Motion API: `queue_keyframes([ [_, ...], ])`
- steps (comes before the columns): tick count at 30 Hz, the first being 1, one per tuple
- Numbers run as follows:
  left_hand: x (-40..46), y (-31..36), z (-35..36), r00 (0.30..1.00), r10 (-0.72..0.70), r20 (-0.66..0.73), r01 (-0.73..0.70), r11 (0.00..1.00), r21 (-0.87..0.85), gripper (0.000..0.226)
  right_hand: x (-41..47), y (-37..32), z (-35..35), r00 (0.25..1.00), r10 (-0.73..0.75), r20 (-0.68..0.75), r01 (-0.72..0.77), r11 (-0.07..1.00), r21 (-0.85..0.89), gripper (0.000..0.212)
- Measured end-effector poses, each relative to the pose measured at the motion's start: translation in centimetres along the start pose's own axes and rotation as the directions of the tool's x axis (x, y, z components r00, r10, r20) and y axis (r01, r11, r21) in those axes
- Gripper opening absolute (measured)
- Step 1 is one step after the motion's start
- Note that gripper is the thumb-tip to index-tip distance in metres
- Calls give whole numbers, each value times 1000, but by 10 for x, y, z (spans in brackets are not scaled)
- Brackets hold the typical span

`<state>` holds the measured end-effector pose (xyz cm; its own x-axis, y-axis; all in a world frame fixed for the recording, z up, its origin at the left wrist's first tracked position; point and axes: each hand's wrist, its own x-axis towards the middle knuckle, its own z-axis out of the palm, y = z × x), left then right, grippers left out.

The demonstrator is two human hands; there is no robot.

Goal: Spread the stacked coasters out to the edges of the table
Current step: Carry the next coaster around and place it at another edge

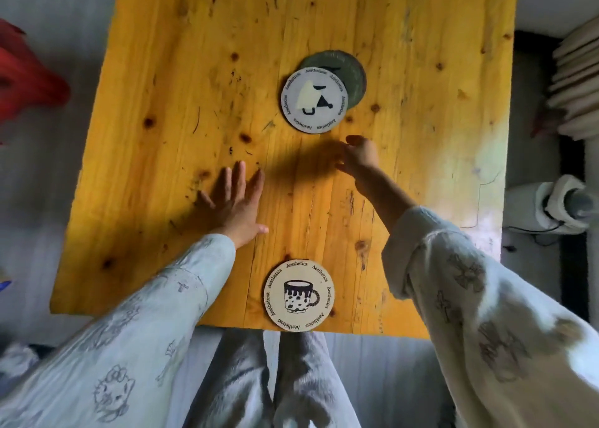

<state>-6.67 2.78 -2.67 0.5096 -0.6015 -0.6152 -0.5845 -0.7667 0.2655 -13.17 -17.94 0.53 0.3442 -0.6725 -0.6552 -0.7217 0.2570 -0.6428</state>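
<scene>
Sitting a bit above the middle of the frame is the small pile: a round pale coaster with an umbrella drawing lies half on top of a round dark green coaster. Another round cream coaster with a cup drawing lies alone at the bottom edge of the yellow wooden table, so that one looks done. The coasters look thin, flat, stiff and light, so I think they will slide easily on the wood. A good place to hold one is its rim, or press flat on top and push. The right hand is just below the pale coaster, not touching it, fingers loosely bent and holding nothing. The left hand rests flat on the wood at center left, fingers spread apart. Patterned pale sleeves cover both arms.
</scene>
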Motion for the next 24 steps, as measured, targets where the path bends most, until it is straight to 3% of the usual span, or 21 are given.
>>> queue_keyframes([
  [3, 4, 3, 0, 999, -37, 12, 37, 999, 8, 109, 23, -17, 3, 995, 95, -45, -83, 974, 210, 5],
  [5, 5, 4, 0, 999, -46, 2, 46, 999, 7, 111, 35, -23, 5, 987, 157, -32, -139, 936, 324, 15],
  [9, 3, 3, 2, 999, -44, -33, 45, 998, 32, 113, 48, -32, 9, 978, 206, 45, -207, 897, 390, 6],
  [13, 3, 1, 2, 999, -37, -38, 38, 999, 28, 114, 48, -39, 7, 970, 244, -2, -224, 894, 388, 16],
  [15, 4, 0, 2, 999, -32, -24, 32, 999, 25, 113, 39, -36, 7, 980, 196, -28, -173, 917, 360, 4],
  [18, 4, 0, 0, 999, -35, 1, 35, 999, 15, 111, 16, -21, 0, 989, 108, -101, -69, 940, 335, 18],
  [20, 2, 1, -2, 999, -38, -6, 38, 999, -14, 108, -5, -7, -12, 977, 38, -212, 12, 973, 229, 22],
  [24, -14, 6, -6, 1000, -24, -16, 21, 989, -149, 84, -55, 22, -46, 938, -36, -344, 83, 989, 122, 20],
])
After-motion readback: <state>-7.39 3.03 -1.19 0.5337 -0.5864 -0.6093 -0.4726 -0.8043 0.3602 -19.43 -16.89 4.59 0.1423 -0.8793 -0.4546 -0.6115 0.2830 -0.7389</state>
